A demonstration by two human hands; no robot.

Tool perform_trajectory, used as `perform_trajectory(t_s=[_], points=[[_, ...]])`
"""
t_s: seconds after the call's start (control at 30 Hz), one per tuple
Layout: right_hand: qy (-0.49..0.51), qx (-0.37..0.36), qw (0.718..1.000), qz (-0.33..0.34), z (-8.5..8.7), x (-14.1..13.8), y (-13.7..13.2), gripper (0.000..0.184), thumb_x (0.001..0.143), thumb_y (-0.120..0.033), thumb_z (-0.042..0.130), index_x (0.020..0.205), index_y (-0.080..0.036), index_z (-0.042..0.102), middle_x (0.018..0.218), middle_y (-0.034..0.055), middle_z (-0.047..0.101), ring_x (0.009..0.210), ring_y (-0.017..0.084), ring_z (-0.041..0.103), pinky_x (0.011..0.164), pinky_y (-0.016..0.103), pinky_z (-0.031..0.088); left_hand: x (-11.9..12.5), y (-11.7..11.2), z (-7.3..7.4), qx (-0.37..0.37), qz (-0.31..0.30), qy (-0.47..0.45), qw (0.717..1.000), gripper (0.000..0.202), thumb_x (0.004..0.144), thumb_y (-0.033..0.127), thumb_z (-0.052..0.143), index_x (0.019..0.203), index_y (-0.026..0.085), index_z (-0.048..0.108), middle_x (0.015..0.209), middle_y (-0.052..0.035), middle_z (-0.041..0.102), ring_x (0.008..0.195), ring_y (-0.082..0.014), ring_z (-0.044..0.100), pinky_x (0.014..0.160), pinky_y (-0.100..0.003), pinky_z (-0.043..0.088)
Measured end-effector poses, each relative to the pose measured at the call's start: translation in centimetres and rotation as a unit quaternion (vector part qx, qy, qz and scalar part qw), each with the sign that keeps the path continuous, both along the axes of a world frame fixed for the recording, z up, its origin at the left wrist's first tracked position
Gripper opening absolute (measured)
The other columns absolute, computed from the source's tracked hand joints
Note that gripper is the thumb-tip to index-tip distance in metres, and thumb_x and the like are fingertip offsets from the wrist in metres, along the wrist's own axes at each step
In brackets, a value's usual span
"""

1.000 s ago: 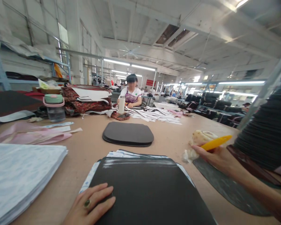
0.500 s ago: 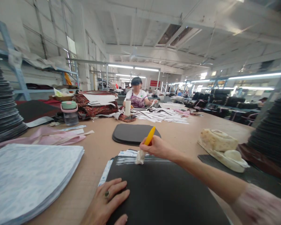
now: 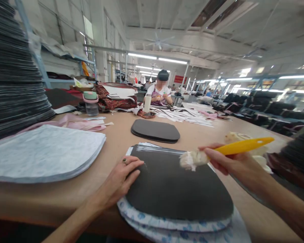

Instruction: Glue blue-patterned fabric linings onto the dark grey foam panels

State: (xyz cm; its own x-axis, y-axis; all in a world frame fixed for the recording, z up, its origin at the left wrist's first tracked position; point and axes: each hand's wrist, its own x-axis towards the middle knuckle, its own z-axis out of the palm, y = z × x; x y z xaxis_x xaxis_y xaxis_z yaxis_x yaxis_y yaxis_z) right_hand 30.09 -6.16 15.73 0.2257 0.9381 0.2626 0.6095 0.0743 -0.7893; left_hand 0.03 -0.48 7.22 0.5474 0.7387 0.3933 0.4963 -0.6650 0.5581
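A dark grey panel (image 3: 177,189) with rounded corners lies before me on a pile of white-and-blue patterned fabric pieces (image 3: 174,225). Wet white streaks run along the panel's far edge. My left hand (image 3: 121,179), wearing a ring, rests with fingers stretched out on the panel's left edge. My right hand (image 3: 226,164) is closed round a brush (image 3: 243,146) with a yellow handle. Its bristles, caked in whitish paste, are over the panel's right far part; I cannot tell whether they touch it.
Smaller dark panels (image 3: 155,130) are stacked beyond. Pale patterned fabric (image 3: 45,155) is piled at left, below a tall stack of dark sheets (image 3: 15,74). A paste-crusted block (image 3: 236,136) sits behind the brush. Across the table, a person (image 3: 159,91) handles white strips.
My right hand has lifted the brush off the streaked far edge and swung it right and nearer, handle tilted over. My left hand has slid further up the panel's left edge. The view has shifted.
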Motion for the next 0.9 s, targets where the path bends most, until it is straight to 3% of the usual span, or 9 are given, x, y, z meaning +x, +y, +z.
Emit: perform_trajectory(t_s=[0.1, 0.2, 0.27, 0.37, 0.53, 0.77, 0.9], points=[[0.065, -0.073, 0.989, 0.114, -0.8, -5.8, -2.2, 0.036, 0.075, -0.049, 0.059, 0.091, -0.018, 0.066, 0.049, -0.0044, 0.048, 0.042, 0.009, 0.043, 0.038, 0.019, 0.033, -0.9, 0.2, 0.3, -0.081, -0.023, -0.032, 0.996, 0.032, 0.087, 0.021, 0.046, 0.117, 0.021, 0.055, 0.110, -0.0042, 0.061, 0.103, -0.0166, 0.055, 0.093, -0.030, 0.043], [0.117, -0.086, 0.960, 0.238, -1.8, -10.0, -2.3, 0.028, 0.074, -0.042, 0.060, 0.088, -0.019, 0.065, 0.055, -0.0042, 0.051, 0.046, 0.009, 0.045, 0.042, 0.018, 0.037, -1.3, 0.1, 0.2, -0.091, -0.043, -0.036, 0.994, 0.037, 0.082, 0.017, 0.052, 0.118, 0.020, 0.055, 0.114, -0.0037, 0.059, 0.108, -0.0173, 0.052, 0.096, -0.030, 0.039], [0.142, -0.084, 0.941, 0.296, -2.4, -11.5, -1.6, 0.024, 0.074, -0.038, 0.059, 0.088, -0.019, 0.064, 0.061, -0.0034, 0.054, 0.052, 0.009, 0.049, 0.049, 0.019, 0.041, -1.4, 0.1, 0.1, -0.094, -0.056, -0.043, 0.993, 0.038, 0.082, 0.015, 0.051, 0.119, 0.019, 0.054, 0.115, -0.0040, 0.059, 0.109, -0.0171, 0.051, 0.096, -0.030, 0.039], [0.129, -0.084, 0.935, 0.320, -3.0, -12.1, -0.8, 0.017, 0.075, -0.031, 0.059, 0.086, -0.020, 0.064, 0.071, -0.0015, 0.060, 0.064, 0.012, 0.054, 0.062, 0.021, 0.045, -1.5, 0.1, 0.1, -0.103, -0.064, -0.047, 0.991, 0.038, 0.082, 0.015, 0.051, 0.120, 0.019, 0.053, 0.118, -0.0039, 0.058, 0.110, -0.0163, 0.051, 0.097, -0.029, 0.038], [0.070, -0.151, 0.944, 0.284, -2.7, -9.1, -2.8, 0.022, 0.073, -0.034, 0.057, 0.086, -0.018, 0.065, 0.081, 0.0040, 0.065, 0.074, 0.018, 0.058, 0.067, 0.025, 0.048, -1.7, 0.2, 0.0, -0.093, -0.063, -0.027, 0.993, 0.037, 0.083, 0.016, 0.052, 0.120, 0.023, 0.054, 0.119, -0.0023, 0.057, 0.113, -0.0155, 0.048, 0.101, -0.029, 0.034], [0.070, -0.195, 0.959, 0.196, -2.0, -0.1, -5.2, 0.027, 0.078, -0.044, 0.061, 0.092, -0.022, 0.067, 0.089, 0.0035, 0.067, 0.082, 0.018, 0.060, 0.074, 0.024, 0.049, -1.8, 0.7, -0.1, -0.081, -0.060, 0.012, 0.995, 0.036, 0.086, 0.020, 0.048, 0.121, 0.027, 0.053, 0.120, -0.0019, 0.055, 0.114, -0.0175, 0.048, 0.101, -0.032, 0.035], [0.017, -0.184, 0.971, 0.153, -2.0, 4.0, -5.7, 0.028, 0.077, -0.044, 0.062, 0.093, -0.022, 0.069, 0.085, 0.0024, 0.065, 0.076, 0.016, 0.059, 0.067, 0.023, 0.049, -1.8, 1.2, -0.3, -0.065, -0.049, 0.042, 0.996, 0.035, 0.087, 0.023, 0.047, 0.121, 0.027, 0.054, 0.122, -0.0024, 0.055, 0.116, -0.0192, 0.048, 0.102, -0.033, 0.036]])
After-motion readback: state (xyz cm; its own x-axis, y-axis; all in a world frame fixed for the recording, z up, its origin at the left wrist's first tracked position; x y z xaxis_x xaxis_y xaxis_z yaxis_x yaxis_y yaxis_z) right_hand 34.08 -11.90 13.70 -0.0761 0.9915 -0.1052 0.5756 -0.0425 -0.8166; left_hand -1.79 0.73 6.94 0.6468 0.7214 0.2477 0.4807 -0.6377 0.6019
